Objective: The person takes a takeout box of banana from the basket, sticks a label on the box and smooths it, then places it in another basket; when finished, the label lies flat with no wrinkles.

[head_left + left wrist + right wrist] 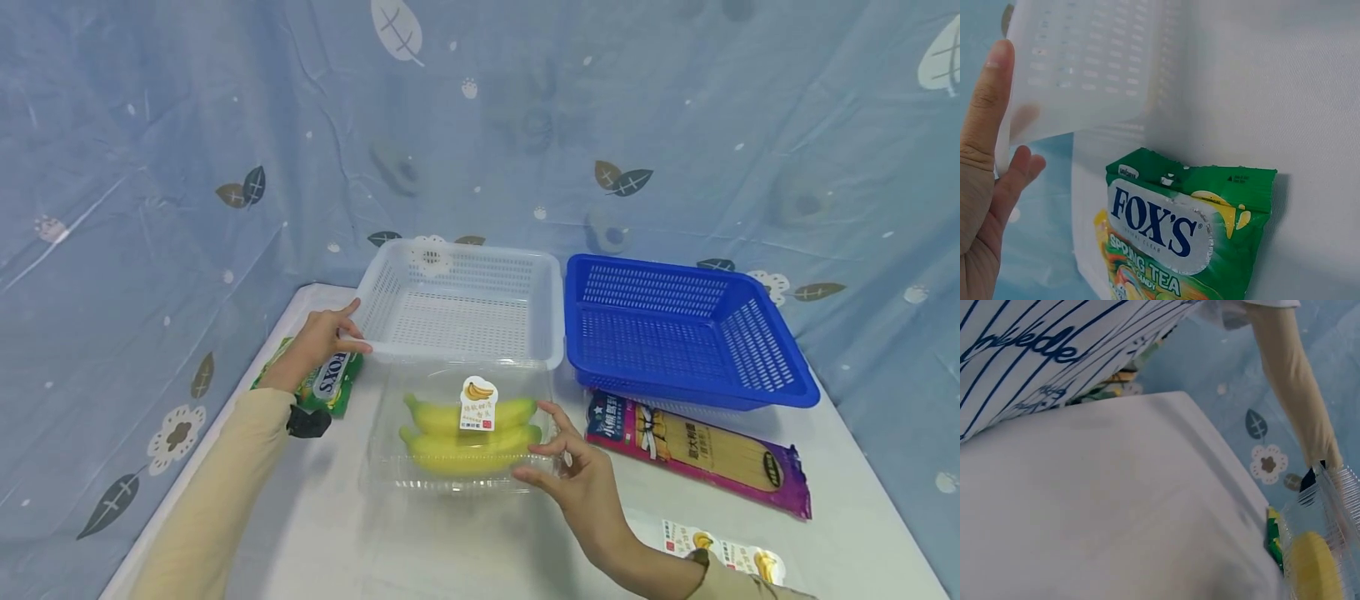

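Observation:
My left hand [326, 337] grips the left rim of the white plastic basket [465, 323]; in the left wrist view the thumb and fingers lie on either side of that rim. Below the wrist lies a green bag of candy [1179, 228] with FOX'S on it. My right hand [585, 479] holds the right end of a clear plastic box [386, 417] between thumb and fingers. Inside the box are two yellow bananas [468, 448], and a banana sticker [477, 404] is on its lid. The box is just in front of the white basket, overlapping its front edge in the head view.
A blue basket [652, 333] stands right of the white one. In front of it lies a purple-red pack of spaghetti [697, 450]. A sheet of banana stickers [720, 554] lies at the front right, partly behind the right forearm. Blue patterned cloth [480, 142] encloses the white table.

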{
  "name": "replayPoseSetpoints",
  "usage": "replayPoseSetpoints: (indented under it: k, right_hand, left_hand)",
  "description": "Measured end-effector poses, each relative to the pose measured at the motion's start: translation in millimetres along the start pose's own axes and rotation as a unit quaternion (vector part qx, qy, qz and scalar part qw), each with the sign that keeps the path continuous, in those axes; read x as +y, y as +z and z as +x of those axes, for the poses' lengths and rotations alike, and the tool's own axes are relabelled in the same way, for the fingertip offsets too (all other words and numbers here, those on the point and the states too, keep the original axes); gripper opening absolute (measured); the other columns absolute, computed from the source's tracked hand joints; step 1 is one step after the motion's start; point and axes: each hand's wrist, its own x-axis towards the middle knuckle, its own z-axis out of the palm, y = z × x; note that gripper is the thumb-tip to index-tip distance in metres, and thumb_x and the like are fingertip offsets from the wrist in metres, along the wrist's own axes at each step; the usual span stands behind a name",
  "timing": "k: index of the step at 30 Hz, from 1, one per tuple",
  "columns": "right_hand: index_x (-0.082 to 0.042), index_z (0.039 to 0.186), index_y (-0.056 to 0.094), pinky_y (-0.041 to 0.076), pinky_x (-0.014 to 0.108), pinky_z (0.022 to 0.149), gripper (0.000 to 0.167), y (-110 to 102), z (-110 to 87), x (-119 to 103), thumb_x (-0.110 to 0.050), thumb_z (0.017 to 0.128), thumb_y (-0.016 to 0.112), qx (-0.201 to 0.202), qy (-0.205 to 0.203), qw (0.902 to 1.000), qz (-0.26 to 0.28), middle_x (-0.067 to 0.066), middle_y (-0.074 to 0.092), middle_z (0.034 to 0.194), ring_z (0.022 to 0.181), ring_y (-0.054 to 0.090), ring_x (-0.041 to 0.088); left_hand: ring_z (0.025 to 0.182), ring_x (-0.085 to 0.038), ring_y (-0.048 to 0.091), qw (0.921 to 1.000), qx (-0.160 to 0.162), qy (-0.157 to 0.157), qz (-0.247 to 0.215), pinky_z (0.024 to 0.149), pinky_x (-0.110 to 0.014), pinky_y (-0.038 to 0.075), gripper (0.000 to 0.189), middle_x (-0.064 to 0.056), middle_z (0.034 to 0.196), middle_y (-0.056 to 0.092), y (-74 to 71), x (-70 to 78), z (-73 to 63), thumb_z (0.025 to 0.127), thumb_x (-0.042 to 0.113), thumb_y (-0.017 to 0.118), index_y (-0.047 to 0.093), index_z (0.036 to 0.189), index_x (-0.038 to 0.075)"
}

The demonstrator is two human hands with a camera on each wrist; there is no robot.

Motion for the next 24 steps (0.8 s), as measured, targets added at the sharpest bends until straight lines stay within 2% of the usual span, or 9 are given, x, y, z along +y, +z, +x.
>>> replayPoseSetpoints:
  k: [8, 13, 18, 21, 24]
  right_hand:
    - [0.009, 0.092, 0.064, 0.016, 0.063, 0.108, 0.025, -2.8, 9.2, -21.2, 0.000, 0.074, 0.079, 0.014, 0.034, 0.9990, 0.028, 0.007, 0.043, 0.147, 0.144, 0.020, 0.028]
    - [0.009, 0.095, 0.065, 0.015, 0.058, 0.111, 0.024, -3.8, 15.9, -31.0, 0.000, 0.077, 0.078, 0.012, 0.065, 0.9966, 0.049, 0.003, 0.042, 0.148, 0.145, 0.016, 0.028]
    - [0.008, 0.095, 0.065, 0.014, 0.056, 0.112, 0.021, -4.1, 23.9, -35.2, 0.003, 0.078, 0.076, 0.005, 0.069, 0.9951, 0.070, 0.002, 0.041, 0.149, 0.145, 0.013, 0.027]
    - [0.008, 0.095, 0.065, 0.014, 0.055, 0.113, 0.021, -4.1, 28.3, -37.6, 0.004, 0.078, 0.076, -0.001, 0.071, 0.9944, 0.079, 0.001, 0.040, 0.150, 0.146, 0.012, 0.026]
    - [0.008, 0.096, 0.065, 0.014, 0.053, 0.113, 0.022, -3.4, 32.3, -41.0, 0.002, 0.078, 0.077, -0.007, 0.074, 0.9946, 0.072, 0.000, 0.040, 0.149, 0.146, 0.011, 0.026]
  left_hand:
    - [0.047, -0.016, 0.034, 0.9999, -0.001, -0.002, -0.010, 0.060, -0.031, 0.041, 0.029, -0.019, 0.151, 0.028, 0.9, -0.2, -0.7, 0.077, 0.022, 0.079, 0.073, 0.092, -0.002]
    - [0.048, -0.016, 0.035, 0.9999, -0.004, -0.008, -0.007, 0.065, -0.033, 0.043, 0.029, -0.018, 0.152, 0.028, -0.3, 1.3, -0.9, 0.078, 0.022, 0.079, 0.073, 0.093, -0.002]
    - [0.049, -0.016, 0.034, 0.9999, -0.003, -0.011, -0.005, 0.070, -0.035, 0.042, 0.030, -0.018, 0.152, 0.028, -0.7, 2.0, -0.6, 0.078, 0.023, 0.079, 0.073, 0.093, -0.002]
    - [0.051, -0.017, 0.036, 0.9999, -0.001, -0.013, -0.002, 0.071, -0.036, 0.042, 0.029, -0.017, 0.152, 0.028, -0.5, 2.4, -0.7, 0.078, 0.022, 0.079, 0.073, 0.093, -0.002]
    - [0.058, -0.019, 0.046, 0.9999, 0.000, -0.016, -0.001, 0.074, -0.036, 0.042, 0.029, -0.017, 0.152, 0.029, 0.0, 2.9, -0.9, 0.078, 0.022, 0.079, 0.073, 0.093, -0.002]
